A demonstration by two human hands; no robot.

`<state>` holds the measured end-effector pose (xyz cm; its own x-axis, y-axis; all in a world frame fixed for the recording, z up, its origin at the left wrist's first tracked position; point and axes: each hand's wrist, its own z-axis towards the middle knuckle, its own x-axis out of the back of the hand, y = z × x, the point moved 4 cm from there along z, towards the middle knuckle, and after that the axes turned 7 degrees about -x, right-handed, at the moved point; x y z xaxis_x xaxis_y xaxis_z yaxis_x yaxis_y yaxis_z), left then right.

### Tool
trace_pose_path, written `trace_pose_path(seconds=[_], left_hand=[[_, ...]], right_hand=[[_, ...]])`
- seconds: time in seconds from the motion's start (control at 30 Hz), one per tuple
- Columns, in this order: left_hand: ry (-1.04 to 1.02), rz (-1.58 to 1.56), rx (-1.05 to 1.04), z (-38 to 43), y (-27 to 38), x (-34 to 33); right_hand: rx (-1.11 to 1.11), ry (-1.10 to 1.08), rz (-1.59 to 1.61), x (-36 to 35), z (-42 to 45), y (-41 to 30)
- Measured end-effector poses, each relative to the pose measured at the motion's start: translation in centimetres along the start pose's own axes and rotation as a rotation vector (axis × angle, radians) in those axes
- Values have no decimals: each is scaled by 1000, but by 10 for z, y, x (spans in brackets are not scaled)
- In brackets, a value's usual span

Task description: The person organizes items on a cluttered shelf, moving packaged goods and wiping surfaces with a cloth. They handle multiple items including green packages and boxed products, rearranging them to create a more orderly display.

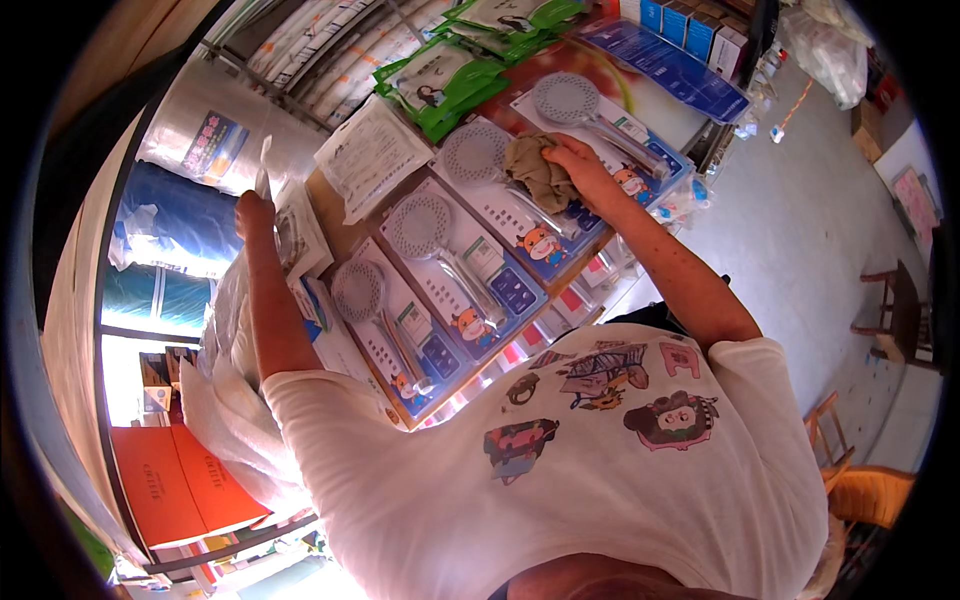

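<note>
My right hand grips a crumpled brown cloth over one of several packaged shower heads on a counter. That shower head lies between another at the upper right and a third lower left. A further shower head sits at the near left end of the row. My left hand is raised at the left, closed around a thin clear plastic packet. Below it, another plastic packet leans by the counter's left edge. What that packet holds is unclear.
Green packages and a white packet lie behind the shower heads. A blue card package and small boxes are at the far right. Wrapped rolls and orange boxes fill the left shelves. Wooden chairs stand on the right.
</note>
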<state>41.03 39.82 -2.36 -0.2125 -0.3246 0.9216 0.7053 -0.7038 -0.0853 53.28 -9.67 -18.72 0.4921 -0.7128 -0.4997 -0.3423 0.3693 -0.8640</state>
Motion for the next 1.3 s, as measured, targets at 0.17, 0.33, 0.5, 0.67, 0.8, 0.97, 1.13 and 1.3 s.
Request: trace_pose_path(seconds=[0.17, 0.33, 0.5, 0.67, 0.8, 0.97, 1.13, 1.3], left_hand=[[37, -155, -86, 54, -53, 0], [-38, -1003, 85, 75, -73, -7], [-89, -1412, 68, 62, -19, -13], [-394, -2137, 437, 81, -20, -74], [-467, -2211, 341, 63, 15, -139], [-613, -2002, 325, 2, 61, -191], [-212, -1476, -601, -43, 54, -136], [-627, -1637, 192, -34, 68, -131]], right_hand=[[3, -31, 4, -7, 2, 1], [17, -92, -13, -6, 5, 3], [27, 4, -24, 8, 0, 1], [15, -45, -52, 6, 5, 3], [-15, -2, -42, 7, 1, -1], [-14, 33, -24, 7, 1, 0], [-2, -13, 11, -3, 0, 0], [4, -14, 12, -1, 2, 1]])
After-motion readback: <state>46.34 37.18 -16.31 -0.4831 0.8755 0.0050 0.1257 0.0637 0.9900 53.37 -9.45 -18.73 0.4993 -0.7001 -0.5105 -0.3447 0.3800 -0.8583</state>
